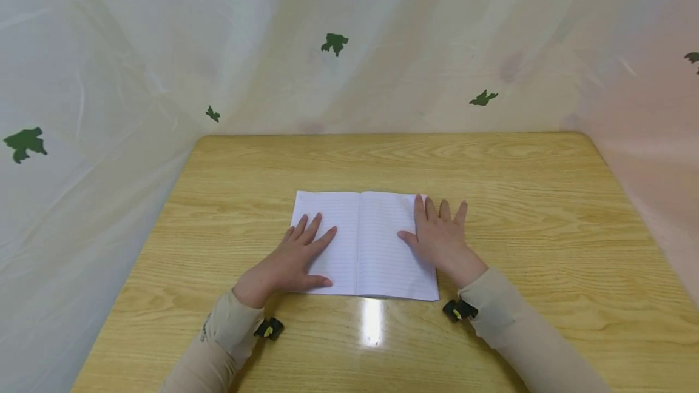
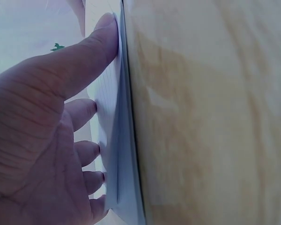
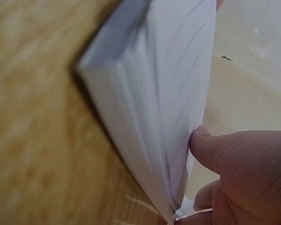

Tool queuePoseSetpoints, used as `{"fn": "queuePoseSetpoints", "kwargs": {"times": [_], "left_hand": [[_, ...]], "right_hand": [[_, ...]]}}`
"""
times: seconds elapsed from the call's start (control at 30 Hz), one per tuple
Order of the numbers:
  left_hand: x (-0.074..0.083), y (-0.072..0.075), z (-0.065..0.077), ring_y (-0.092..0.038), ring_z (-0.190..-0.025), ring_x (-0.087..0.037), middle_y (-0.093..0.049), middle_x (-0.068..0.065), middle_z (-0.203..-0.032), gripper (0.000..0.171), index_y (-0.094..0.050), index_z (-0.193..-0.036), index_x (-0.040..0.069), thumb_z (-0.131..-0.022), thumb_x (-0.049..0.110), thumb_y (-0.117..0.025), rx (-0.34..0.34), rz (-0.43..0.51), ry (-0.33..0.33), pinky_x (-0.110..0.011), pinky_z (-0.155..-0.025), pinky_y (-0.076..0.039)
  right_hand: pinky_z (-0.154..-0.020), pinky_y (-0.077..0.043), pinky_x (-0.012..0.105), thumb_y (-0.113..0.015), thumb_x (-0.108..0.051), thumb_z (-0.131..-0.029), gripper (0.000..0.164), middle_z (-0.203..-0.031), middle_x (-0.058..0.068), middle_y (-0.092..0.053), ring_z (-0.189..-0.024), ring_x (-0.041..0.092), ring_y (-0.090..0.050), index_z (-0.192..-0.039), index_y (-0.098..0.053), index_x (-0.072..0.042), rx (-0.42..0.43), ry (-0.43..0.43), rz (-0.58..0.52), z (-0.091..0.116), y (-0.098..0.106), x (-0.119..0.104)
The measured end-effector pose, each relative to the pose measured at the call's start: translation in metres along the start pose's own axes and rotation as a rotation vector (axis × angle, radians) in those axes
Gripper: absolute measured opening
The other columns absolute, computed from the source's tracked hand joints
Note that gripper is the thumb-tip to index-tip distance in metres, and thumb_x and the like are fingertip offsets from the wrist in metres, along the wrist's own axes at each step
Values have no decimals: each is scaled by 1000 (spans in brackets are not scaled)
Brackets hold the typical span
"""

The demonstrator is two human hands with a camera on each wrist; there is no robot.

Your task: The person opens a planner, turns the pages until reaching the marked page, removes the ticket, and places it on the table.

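An open notebook (image 1: 382, 259) with lined, unwritten pages lies flat on the wooden table, its fold running down the middle. My left hand (image 1: 295, 256) rests on the left page with fingers spread and straight. In the left wrist view its thumb (image 2: 100, 35) and fingertips touch the page near the lower edge. My right hand (image 1: 439, 238) lies over the right page's outer edge, thumb and index finger on the paper, the other fingers reaching past it. The right wrist view shows the thumb pressing the top page beside the thick stack of page edges (image 3: 126, 103).
The wooden table (image 1: 546, 199) extends around the notebook on all sides. A pale curtain (image 1: 404, 47) with green leaf-like prints hangs behind and beside it. Small black devices are strapped at both wrists, and a bright light reflection (image 1: 372, 320) shows below the notebook.
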State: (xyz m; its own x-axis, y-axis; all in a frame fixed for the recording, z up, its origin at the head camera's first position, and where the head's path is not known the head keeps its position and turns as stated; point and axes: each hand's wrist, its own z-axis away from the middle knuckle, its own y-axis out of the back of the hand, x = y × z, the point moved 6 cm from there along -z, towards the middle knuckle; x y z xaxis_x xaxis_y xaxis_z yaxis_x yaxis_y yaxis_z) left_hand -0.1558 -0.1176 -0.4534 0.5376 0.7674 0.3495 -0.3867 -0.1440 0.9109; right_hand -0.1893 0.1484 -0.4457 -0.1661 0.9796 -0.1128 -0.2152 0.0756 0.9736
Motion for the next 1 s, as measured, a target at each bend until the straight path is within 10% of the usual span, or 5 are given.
{"fn": "queuePoseSetpoints", "kwargs": {"times": [0.37,0.7,1.0], "left_hand": [[1,0,1,4,-145,-46,0,-22,-161,96,-21,-157,16,-84,58,-67,-3,4,5,-63,-113,-7],[2,1,1,4,-145,-46,1,-22,-161,96,-20,-157,16,-84,58,-67,-1,2,2,-63,-113,-7],[2,1,1,4,-145,-46,1,-22,-161,94,-19,-157,17,-86,58,-65,-5,-2,0,-63,-114,-7]], "right_hand": [[-108,1,72,-46,-53,-98,79,-153,35,-21,-140,53,-17,-152,-26,1,58,49,-84,0,3,-4],[-106,-8,73,-52,-44,-99,72,-144,24,-45,-133,45,-39,-152,-28,-3,170,121,-312,1,13,-14],[-104,-35,58,-64,-30,-95,75,-142,30,-43,-127,46,-45,-149,-29,7,318,146,-461,6,23,-19]]}}
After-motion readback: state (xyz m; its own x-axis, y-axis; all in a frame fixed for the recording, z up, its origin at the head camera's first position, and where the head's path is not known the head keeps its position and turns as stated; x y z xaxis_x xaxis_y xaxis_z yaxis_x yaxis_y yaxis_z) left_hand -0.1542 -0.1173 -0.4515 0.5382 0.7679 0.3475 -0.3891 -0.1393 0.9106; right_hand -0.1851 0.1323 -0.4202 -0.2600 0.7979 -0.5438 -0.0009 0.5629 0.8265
